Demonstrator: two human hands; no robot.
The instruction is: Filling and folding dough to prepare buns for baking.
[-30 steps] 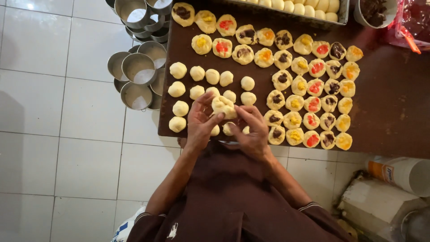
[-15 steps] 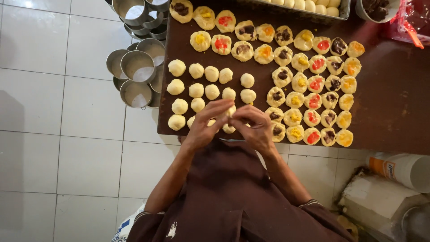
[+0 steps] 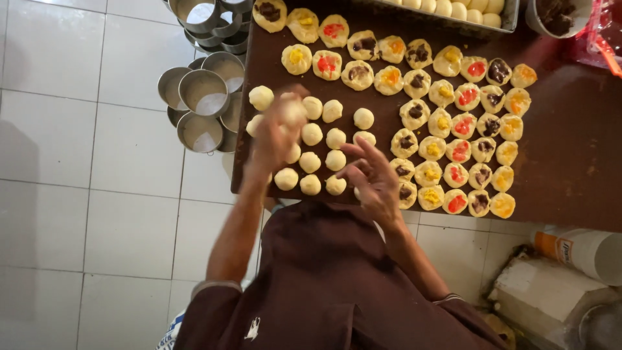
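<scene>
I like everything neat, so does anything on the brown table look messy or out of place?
Nothing stands out. The plain dough balls sit in rows on the brown table, and the filled pieces lie side by side. The left hand holds one dough ball above the rows; the right hand is open.

Two hands [image 3: 278, 129], about thirteen plain dough balls [image 3: 335, 159], roughly thirty-four filled pieces [image 3: 453, 123].

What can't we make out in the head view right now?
- Left hand: motion-blurred, so whether it grips a dough ball is unclear.
- Dough pieces under the right hand: covered by it.
- Top tray of dough: cut off by the frame edge.
- Metal cups: contents too glary to tell.
</scene>
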